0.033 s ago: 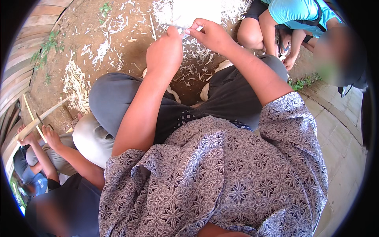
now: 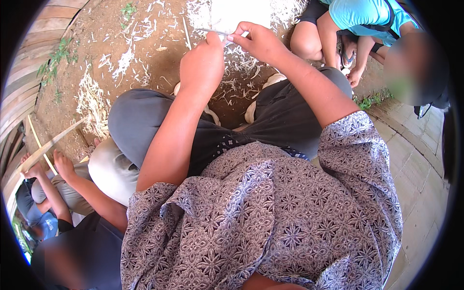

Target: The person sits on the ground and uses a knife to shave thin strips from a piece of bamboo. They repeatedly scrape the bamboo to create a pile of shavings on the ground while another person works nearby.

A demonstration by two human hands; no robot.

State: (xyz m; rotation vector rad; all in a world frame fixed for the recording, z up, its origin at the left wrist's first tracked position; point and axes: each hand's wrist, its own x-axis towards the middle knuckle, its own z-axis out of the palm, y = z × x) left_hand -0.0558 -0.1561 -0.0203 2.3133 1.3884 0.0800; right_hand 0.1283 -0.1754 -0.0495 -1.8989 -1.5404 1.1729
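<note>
Beyond my knees, both arms reach forward to a thin grey strip [image 2: 218, 32], possibly a blade; its exact kind cannot be made out. My left hand [image 2: 203, 63] is closed with its back toward me, its thumb side up against the strip, and its other fingers hidden. From the right, my right hand [image 2: 256, 41] pinches the strip's right end between thumb and fingertips. The strip's left end sticks out past my left hand. Behind it lies a bright, overexposed pale patch [image 2: 241, 13] on the ground.
Pale shavings [image 2: 93, 104] litter the brown dirt, with a heap at the left. One person in a turquoise shirt [image 2: 360, 14] crouches at the right. At the lower left, another person's hand [image 2: 64, 163] is near a long pale wooden strip [image 2: 50, 143]. Tiles [image 2: 403, 145] lie right.
At the left, the other person's hand has shifted slightly upward, and the dark blade seen by it before no longer shows. My own hands have barely moved.
</note>
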